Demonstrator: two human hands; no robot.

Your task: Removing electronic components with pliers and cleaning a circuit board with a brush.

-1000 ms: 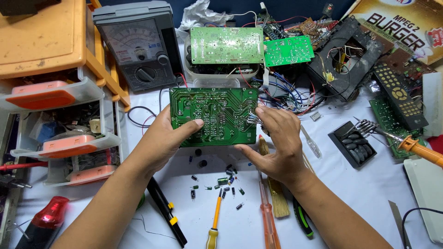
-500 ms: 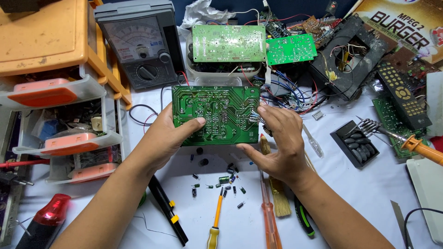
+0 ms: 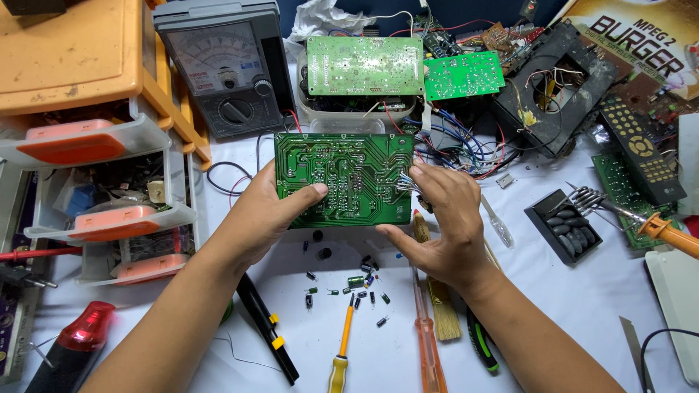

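Observation:
A dark green circuit board [image 3: 344, 178], solder side up, is held flat over the white table between both hands. My left hand [image 3: 266, 215] grips its left edge, thumb on top. At the right edge my right hand [image 3: 444, 222] holds it, fingers touching a bunch of wires [image 3: 406, 183] coming off the board. Small loose electronic parts [image 3: 353, 285] lie scattered on the table right under the board.
An analog multimeter [image 3: 226, 69] stands at the back left beside orange drawers [image 3: 80, 138]. Two lighter green boards [image 3: 364, 65] and a wire tangle [image 3: 466, 142] sit behind. Screwdrivers [image 3: 426, 327], a brush [image 3: 440, 313] and a soldering iron [image 3: 666, 233] lie around.
Nearly nothing differs: both hands still hold the board; the view has shifted slightly, and the board sits a touch lower and to the right.

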